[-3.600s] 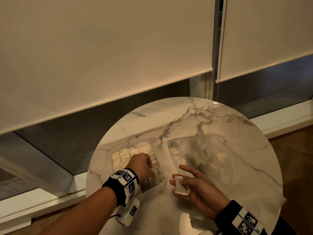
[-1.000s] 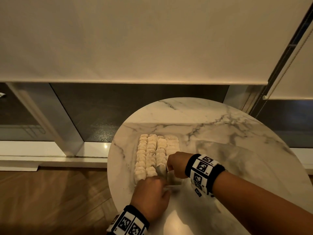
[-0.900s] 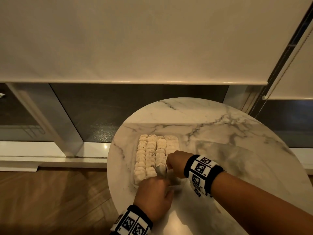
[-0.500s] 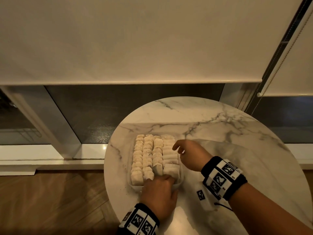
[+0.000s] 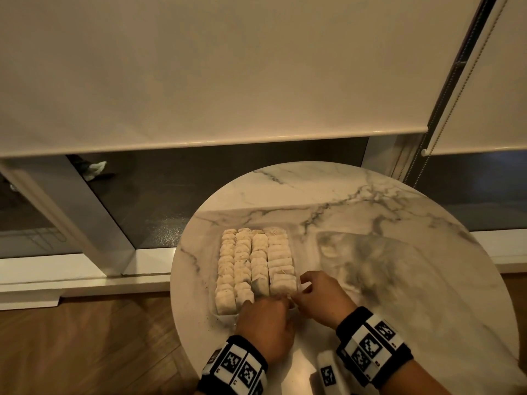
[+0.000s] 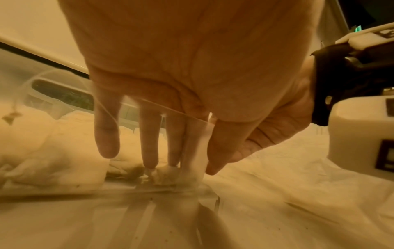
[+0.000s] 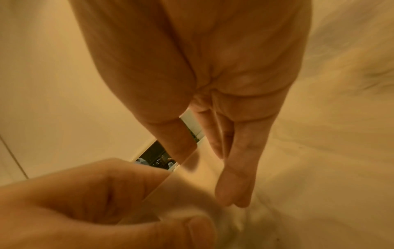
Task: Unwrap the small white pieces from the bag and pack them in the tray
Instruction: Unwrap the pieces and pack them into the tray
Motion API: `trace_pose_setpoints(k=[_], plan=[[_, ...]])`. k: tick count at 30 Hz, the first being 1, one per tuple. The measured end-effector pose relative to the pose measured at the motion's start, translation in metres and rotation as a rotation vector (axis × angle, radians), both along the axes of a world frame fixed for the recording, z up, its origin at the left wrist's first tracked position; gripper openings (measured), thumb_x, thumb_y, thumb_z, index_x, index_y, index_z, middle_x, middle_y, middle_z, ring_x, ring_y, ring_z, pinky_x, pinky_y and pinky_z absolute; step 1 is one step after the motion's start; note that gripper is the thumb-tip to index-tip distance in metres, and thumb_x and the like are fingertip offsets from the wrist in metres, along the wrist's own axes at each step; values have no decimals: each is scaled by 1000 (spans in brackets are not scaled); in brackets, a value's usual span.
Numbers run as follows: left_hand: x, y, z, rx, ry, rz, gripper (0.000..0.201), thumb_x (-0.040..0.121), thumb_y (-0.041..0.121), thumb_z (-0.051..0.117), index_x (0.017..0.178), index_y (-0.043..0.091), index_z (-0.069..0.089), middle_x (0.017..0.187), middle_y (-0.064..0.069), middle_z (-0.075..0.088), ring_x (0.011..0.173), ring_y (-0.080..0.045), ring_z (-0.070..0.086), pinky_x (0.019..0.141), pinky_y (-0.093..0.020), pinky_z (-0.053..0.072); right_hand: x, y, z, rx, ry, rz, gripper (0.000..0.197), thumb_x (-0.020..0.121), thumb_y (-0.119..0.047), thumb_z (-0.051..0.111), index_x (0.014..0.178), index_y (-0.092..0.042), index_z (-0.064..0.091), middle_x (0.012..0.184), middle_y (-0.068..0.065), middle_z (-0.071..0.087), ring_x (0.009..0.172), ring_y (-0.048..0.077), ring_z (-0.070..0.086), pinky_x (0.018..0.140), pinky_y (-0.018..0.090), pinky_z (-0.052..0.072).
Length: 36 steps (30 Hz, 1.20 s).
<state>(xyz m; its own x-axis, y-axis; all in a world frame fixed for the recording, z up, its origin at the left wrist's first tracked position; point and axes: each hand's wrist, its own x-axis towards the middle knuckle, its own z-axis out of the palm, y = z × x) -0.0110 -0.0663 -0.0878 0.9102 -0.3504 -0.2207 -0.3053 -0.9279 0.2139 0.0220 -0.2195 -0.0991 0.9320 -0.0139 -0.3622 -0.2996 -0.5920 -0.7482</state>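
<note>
A clear plastic tray (image 5: 220,314) sits on the left half of the round marble table (image 5: 256,195). It holds several rows of small white pieces (image 5: 253,263), packed close. My left hand (image 5: 265,317) is at the tray's near wall. Its fingers (image 6: 149,151) reach down inside behind the clear wall, the thumb stays outside, and together they pinch the wall. My right hand (image 5: 308,283) is at the near right corner, with straight fingers (image 7: 232,193) pointing down beside the left hand. The crumpled clear bag (image 5: 379,269) lies to the right of the tray.
The table's edge is close behind both wrists, with wooden floor (image 5: 99,343) below on the left. A lowered roller blind (image 5: 228,67) and its bead chain (image 5: 430,143) hang behind the table. A white camera unit (image 5: 328,374) hangs under my right wrist.
My right hand has come back from the tray's far right side to its near right corner, next to the left hand. The left hand has stayed at the near wall.
</note>
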Motion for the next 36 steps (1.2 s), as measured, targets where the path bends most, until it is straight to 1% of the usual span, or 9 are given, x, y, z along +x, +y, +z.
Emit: trace_pose_setpoints(k=[5,9,14,16,18,22,28,34,36], plan=[[1,-3,3,-3,-3,-2,36,97,39,46,131,31,55,124,3,66,111,-22,64,97,-41,46,0,-1,-5,20,-37,-4,34,83,-34,73,114,-23,66,86,-1,75,76,12,73,79,35,61],[-1,-3,4,-4,-22,-5,37,97,38,46,133,30,53,127,3,65,114,-22,62,97,-40,44,-2,0,-9,50,-41,-27,34,81,-35,74,112,-24,67,85,-2,76,76,11,73,80,36,61],[-4,1,-1,-116,-68,-2,36,94,36,45,128,32,55,131,10,60,114,-15,59,96,-36,46,-4,0,-13,83,-54,-49,41,80,-46,75,112,-22,68,86,1,75,76,14,72,75,31,60],[-4,3,-3,-126,-81,-1,35,94,37,44,126,32,57,129,10,61,112,-15,60,95,-35,47,-5,0,-13,95,-55,-59,38,80,-41,74,112,-20,69,85,2,75,76,15,71,78,35,61],[-5,4,-4,-113,-94,-3,36,95,39,44,127,31,58,128,10,63,111,-15,61,94,-34,46,-5,1,-13,91,-55,-63,32,82,-36,73,110,-21,70,85,3,75,74,15,70,78,34,60],[-6,2,-3,-87,-105,-4,39,95,41,44,131,33,57,128,10,64,112,-14,62,95,-33,47,-8,2,-10,111,-51,-58,25,84,-32,71,107,-21,72,83,3,74,70,13,67,78,36,61],[-5,2,-5,-53,-102,-3,41,93,43,43,132,35,54,126,10,66,111,-16,64,93,-34,48,-10,2,-11,139,-36,-84,49,82,-43,72,124,-20,62,95,2,73,88,19,71,86,42,59],[-6,3,-5,-60,-99,-8,44,92,43,44,135,37,51,127,10,66,112,-15,64,94,-35,50,-16,0,-7,158,-30,-91,71,74,-53,71,133,-17,55,98,1,71,92,19,70,87,42,59],[-7,4,-5,-72,-103,-7,45,92,42,46,137,36,51,130,11,64,115,-15,62,96,-34,48,-18,-2,-3,175,-35,-106,70,77,-48,71,137,-17,53,98,2,70,91,18,71,86,42,60]])
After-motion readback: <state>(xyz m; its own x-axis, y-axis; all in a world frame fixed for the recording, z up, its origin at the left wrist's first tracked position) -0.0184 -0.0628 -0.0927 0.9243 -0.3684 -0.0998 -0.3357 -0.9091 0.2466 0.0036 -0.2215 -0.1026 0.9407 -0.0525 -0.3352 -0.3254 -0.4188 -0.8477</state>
